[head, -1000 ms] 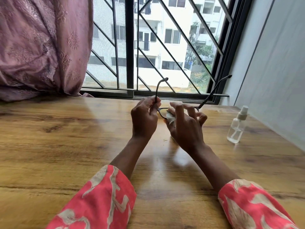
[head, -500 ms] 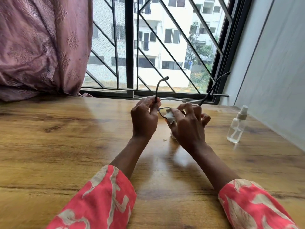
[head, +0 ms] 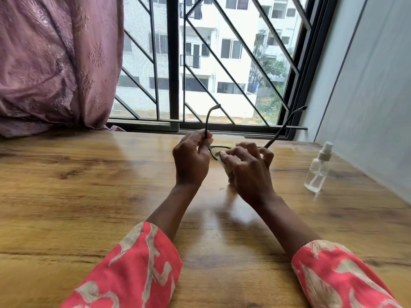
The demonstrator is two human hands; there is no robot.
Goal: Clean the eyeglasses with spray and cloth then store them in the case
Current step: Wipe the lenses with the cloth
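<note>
Black-framed eyeglasses (head: 213, 150) are held above the wooden table (head: 77, 196), their two temple arms pointing up toward the window. My left hand (head: 191, 161) pinches the frame at the left hinge. My right hand (head: 246, 170) presses a small white cloth (head: 222, 160) against the left lens, and its fingers hide most of the cloth and the right lens. A clear spray bottle (head: 317, 172) with a white nozzle stands upright on the table to the right, apart from both hands. No eyeglass case is visible.
A barred window (head: 200, 85) runs along the table's far edge. A mauve curtain (head: 55, 63) hangs at the back left, and a grey wall (head: 367, 96) borders the table on the right. Red patterned sleeves cover both forearms near the bottom of the view.
My right hand has shifted slightly left and down across the lens with the cloth, its fingers curling more. The left hand and the bottle have stayed in place.
</note>
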